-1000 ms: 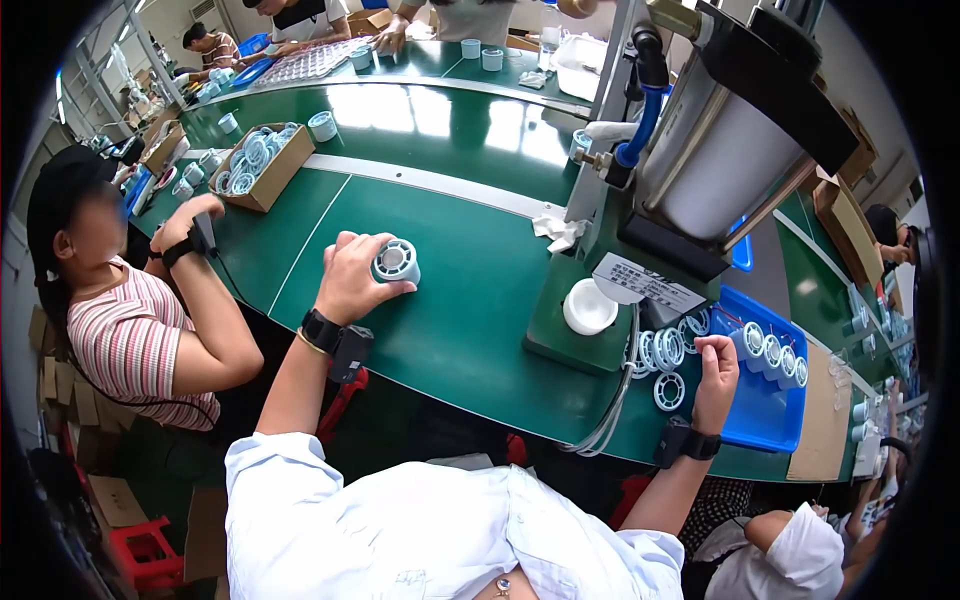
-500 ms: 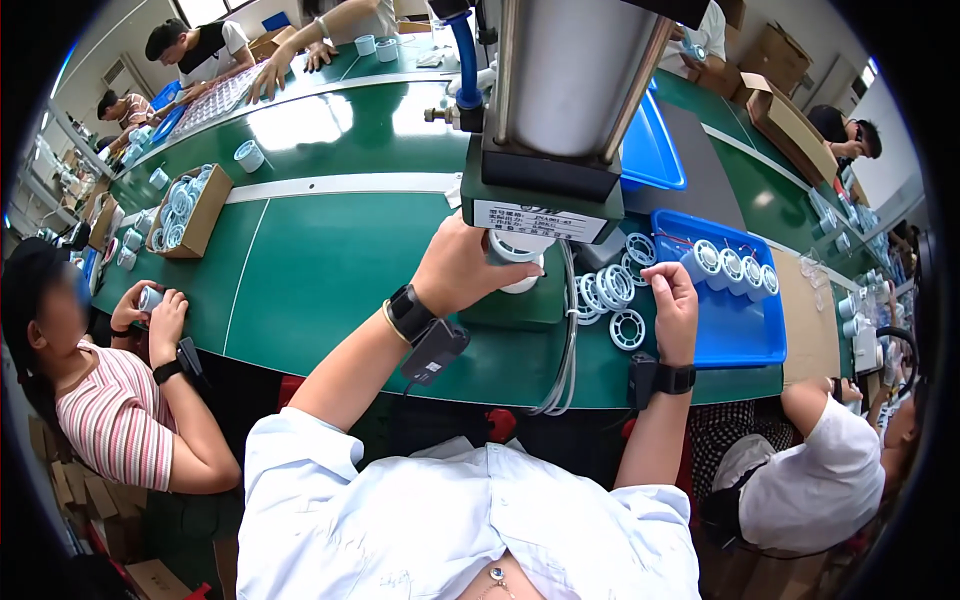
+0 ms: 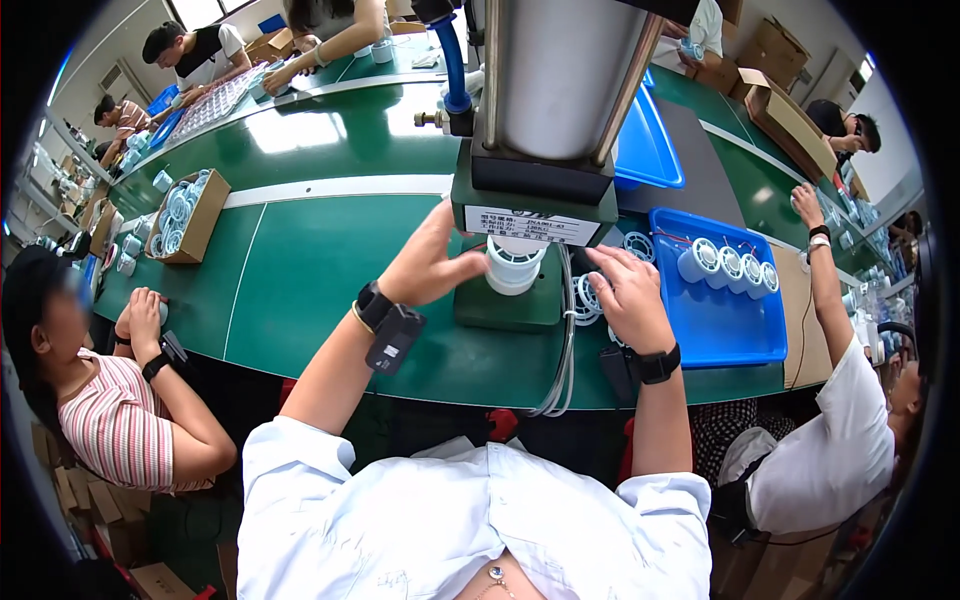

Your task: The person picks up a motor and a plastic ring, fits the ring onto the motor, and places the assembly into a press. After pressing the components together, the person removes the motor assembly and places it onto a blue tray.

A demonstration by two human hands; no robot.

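A pale blue plastic cup (image 3: 513,275) with a ring on top stands upright on the green base (image 3: 505,310) of a bench press (image 3: 540,90), directly under its head. Just left of the cup is my left hand (image 3: 430,265), its fingers stretched and thumb apart, holding nothing. My right hand (image 3: 635,300) is on the other side, by the press's right edge, fingers extended and apart. Beneath and beside it lie several pale slotted rings (image 3: 582,300), partly hidden by the hand. I cannot tell whether its fingertips touch the press.
A blue tray (image 3: 730,345) on the right holds several ring-topped cups (image 3: 703,262) with red wires. Grey cables (image 3: 563,350) hang from the press. A cardboard box (image 3: 205,225) of pale rings stands at left. Co-workers sit on both sides; a right-hand one stretches out an arm (image 3: 825,290).
My left hand has let go of the cup and drawn back to the left. My right hand has moved left toward the press and its fingers have spread. The right co-worker's arm has reached out.
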